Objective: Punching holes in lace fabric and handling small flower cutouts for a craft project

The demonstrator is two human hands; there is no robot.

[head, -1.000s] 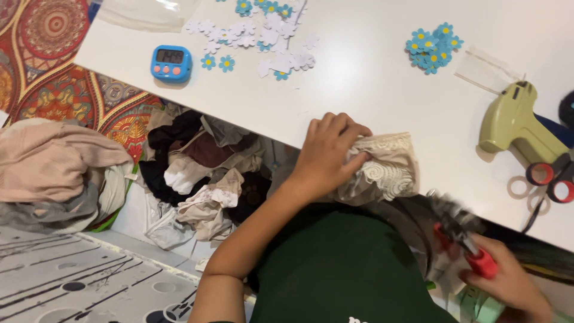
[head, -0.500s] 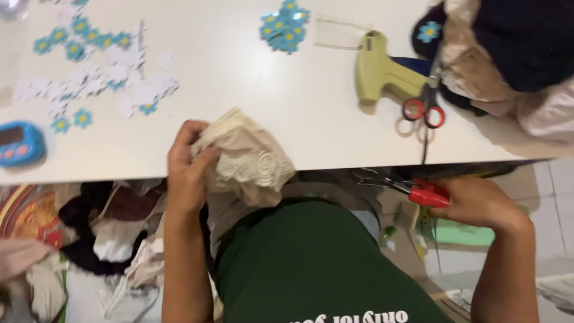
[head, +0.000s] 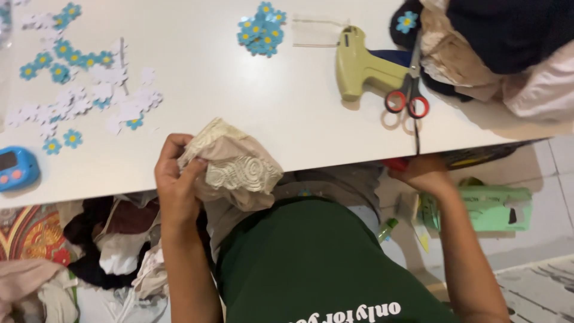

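My left hand [head: 176, 182] grips a bunched beige garment with cream lace trim [head: 233, 167] at the near edge of the white table [head: 239, 107]. At the table's edge further right, my right hand [head: 426, 174] is closed around a small red-handled tool [head: 396, 162], most of which is hidden by my fingers and the table edge. Red-handled scissors [head: 409, 98] and an olive-green tagging gun [head: 359, 67] lie on the table just beyond my right hand.
Blue and white paper flowers [head: 78, 90] are scattered at the left, with a blue cluster [head: 260, 30] further back. A blue timer [head: 17, 168] sits at the far left edge. Folded clothes [head: 508, 54] are piled at the back right. Below are a clothes heap [head: 107, 245] and a green box [head: 487, 206].
The view has swung to the right along the table. My right hand has risen with the red tool from beside my lap to the table's edge. My left hand still holds the lace garment.
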